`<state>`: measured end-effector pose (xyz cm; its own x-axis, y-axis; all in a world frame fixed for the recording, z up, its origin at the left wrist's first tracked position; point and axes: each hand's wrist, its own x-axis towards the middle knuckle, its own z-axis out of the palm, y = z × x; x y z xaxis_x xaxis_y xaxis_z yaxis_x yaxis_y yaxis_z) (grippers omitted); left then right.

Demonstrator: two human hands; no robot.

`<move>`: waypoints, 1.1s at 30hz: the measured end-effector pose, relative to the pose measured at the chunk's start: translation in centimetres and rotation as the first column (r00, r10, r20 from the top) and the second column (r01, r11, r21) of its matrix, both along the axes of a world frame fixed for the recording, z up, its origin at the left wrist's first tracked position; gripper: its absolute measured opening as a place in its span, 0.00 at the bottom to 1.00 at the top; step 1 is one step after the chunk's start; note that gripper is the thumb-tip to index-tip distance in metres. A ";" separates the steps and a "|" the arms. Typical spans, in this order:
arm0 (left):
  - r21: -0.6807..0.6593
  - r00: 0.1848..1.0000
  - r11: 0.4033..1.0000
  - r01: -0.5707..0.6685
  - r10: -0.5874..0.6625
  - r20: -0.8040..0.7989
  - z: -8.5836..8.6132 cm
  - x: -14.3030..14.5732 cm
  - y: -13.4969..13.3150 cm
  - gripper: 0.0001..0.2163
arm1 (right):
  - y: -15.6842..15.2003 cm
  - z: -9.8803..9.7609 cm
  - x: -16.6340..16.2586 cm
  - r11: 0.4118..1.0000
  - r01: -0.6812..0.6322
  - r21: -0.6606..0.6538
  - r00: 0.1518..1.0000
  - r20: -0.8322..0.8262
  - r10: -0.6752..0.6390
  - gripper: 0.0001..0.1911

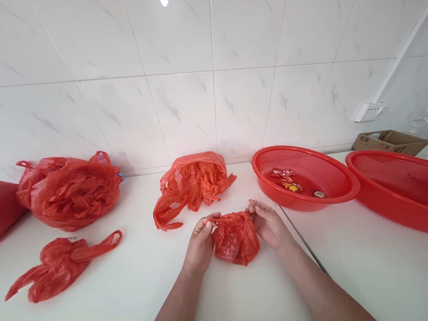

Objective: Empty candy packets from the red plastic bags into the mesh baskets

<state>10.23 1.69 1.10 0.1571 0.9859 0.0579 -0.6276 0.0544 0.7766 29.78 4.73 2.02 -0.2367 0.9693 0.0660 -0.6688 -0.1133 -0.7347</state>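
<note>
Head view: the small red bag [236, 239] sits on the white bench [234, 306], between both hands. The left hand [200, 245] and the right hand [268, 223] each have fingers pinched on its top corners. A red basket [320, 164] stands near the right hand, and an open bag of bags [193, 184] lies just behind.

My spot looks like a kitchen, glossy white wall tiles [186, 106] upper frame, white counter [100, 314] below, red colanders [305, 174] right, wall socket [370, 111] far right
</note>
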 end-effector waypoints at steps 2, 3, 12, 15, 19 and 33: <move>0.018 0.997 0.998 -0.063 0.062 0.046 0.1 -0.7 0.4 0.07 | 0.7 -0.1 1.0 0.998 0.062 -0.019 0.997 -0.043 -0.063 0.06; 0.023 0.992 0.994 -0.104 0.102 0.070 0.0 -1.2 0.7 0.08 | 1.1 -0.3 1.5 0.994 0.101 -0.036 0.993 -0.064 -0.103 0.07; -0.123 0.934 0.959 -0.254 0.276 0.226 -1.0 -3.1 1.9 0.11 | 2.9 -2.5 3.2 0.968 0.217 -0.130 0.975 -0.030 -0.222 0.11; -0.155 0.949 0.957 -0.243 0.268 0.166 -1.2 -2.9 1.9 0.10 | 3.1 -3.1 3.2 0.959 0.243 -0.146 0.970 0.017 -0.243 0.12; -0.083 0.964 0.961 -0.262 0.256 -0.075 -1.6 -2.6 1.8 0.09 | 3.1 -3.3 3.2 0.967 0.226 -0.120 0.973 0.082 -0.217 0.18; 0.436 0.712 0.899 -0.051 0.338 -0.615 -1.3 -0.3 0.2 0.31 | -0.9 -2.1 -3.0 0.896 -0.185 0.404 0.601 0.768 -0.223 0.26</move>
<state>9.97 1.91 -0.19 0.1025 0.9230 0.3710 0.0943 -0.3803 0.9200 26.80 3.82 -0.09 -0.3725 0.8956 0.2432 0.1902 0.3301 -0.9246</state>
